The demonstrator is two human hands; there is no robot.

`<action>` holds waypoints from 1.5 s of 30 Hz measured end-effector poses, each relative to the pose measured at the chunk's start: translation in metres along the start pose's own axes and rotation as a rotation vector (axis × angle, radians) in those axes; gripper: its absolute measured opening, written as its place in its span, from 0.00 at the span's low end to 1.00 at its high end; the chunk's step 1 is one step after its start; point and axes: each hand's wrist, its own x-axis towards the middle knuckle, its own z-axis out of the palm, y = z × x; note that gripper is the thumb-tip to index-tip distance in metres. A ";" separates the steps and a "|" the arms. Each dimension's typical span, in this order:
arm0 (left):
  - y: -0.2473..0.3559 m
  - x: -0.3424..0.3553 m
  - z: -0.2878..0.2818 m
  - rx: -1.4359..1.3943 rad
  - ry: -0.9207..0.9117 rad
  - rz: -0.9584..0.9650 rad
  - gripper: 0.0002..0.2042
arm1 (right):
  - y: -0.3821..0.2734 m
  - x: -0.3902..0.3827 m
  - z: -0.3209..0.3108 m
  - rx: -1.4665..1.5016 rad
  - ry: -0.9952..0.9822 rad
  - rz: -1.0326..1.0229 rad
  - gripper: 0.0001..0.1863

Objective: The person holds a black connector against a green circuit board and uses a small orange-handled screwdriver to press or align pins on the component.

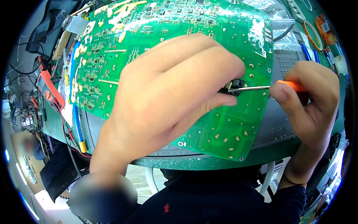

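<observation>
Left of the large green printed circuit board (179,28): red-cased multimeter (44,93). Over the board, near its right edge: left hand (175,84), grip narrow, pinching a small black component (240,83); board contact cannot be told. Beyond that edge: right hand (314,102), grip closed around a slim orange-handled metal-shafted tool (292,86), tip at the component. Judged step: working the tool against the component. Next move calls for a steady pinch, controlled tip.

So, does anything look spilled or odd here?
Possibly: ragged cream-yellow blobs lie on the green board around its far-left corner. Their uneven shapes look odd, but I can't tell whether they're spilled or deliberate.
</observation>
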 end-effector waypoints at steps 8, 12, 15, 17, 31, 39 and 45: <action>0.001 0.000 0.004 -0.074 0.019 0.011 0.16 | 0.005 -0.001 -0.001 0.012 0.012 -0.071 0.19; -0.001 -0.001 0.006 -0.089 0.002 0.045 0.16 | 0.006 -0.001 0.000 0.001 0.007 -0.115 0.20; 0.000 0.000 0.005 -0.084 -0.028 0.056 0.16 | 0.007 -0.001 -0.002 -0.012 0.011 -0.147 0.20; 0.000 0.001 0.005 -0.085 -0.047 0.061 0.15 | 0.006 -0.001 -0.003 -0.012 0.008 -0.154 0.20; 0.006 -0.001 0.005 0.039 0.122 0.093 0.18 | 0.001 -0.003 0.001 0.123 0.021 -0.003 0.21; 0.004 -0.002 0.003 0.108 0.158 0.128 0.19 | -0.004 -0.003 0.002 0.134 0.031 0.059 0.20; 0.005 -0.002 0.003 0.136 0.177 0.132 0.19 | -0.006 -0.003 0.005 0.158 0.050 0.066 0.21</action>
